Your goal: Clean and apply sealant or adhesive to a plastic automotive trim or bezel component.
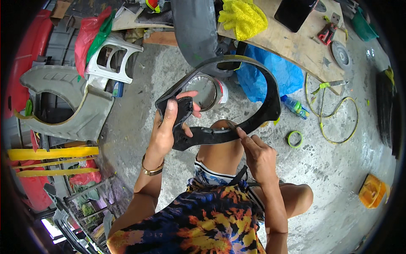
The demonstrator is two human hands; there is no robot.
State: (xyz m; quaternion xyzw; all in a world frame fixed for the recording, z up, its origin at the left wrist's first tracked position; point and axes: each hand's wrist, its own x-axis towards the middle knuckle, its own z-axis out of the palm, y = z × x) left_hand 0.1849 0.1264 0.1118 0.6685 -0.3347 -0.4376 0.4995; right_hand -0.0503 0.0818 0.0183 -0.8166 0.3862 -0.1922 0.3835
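A black, curved ring-shaped panel [268, 108] is held above my bent knee. My left hand [175, 118] is closed around its left end, with the thumb on top and fingers curled past the edge. My right hand [258, 154] pinches a small, thin greyish item [231, 126] against the lower band's inner edge; I cannot make out what it is. Seen through the panel's opening, an open round tin [201, 91] stands on the floor.
Grey panels [99, 112] and a white plastic piece [131, 76] lie left. A plywood bench [287, 51] carries a yellow cloth [243, 19] and tools. A blue bag [283, 76], bottle [296, 108], yellow hose [351, 137], green tape roll [294, 133] and orange container [372, 190] are on the floor.
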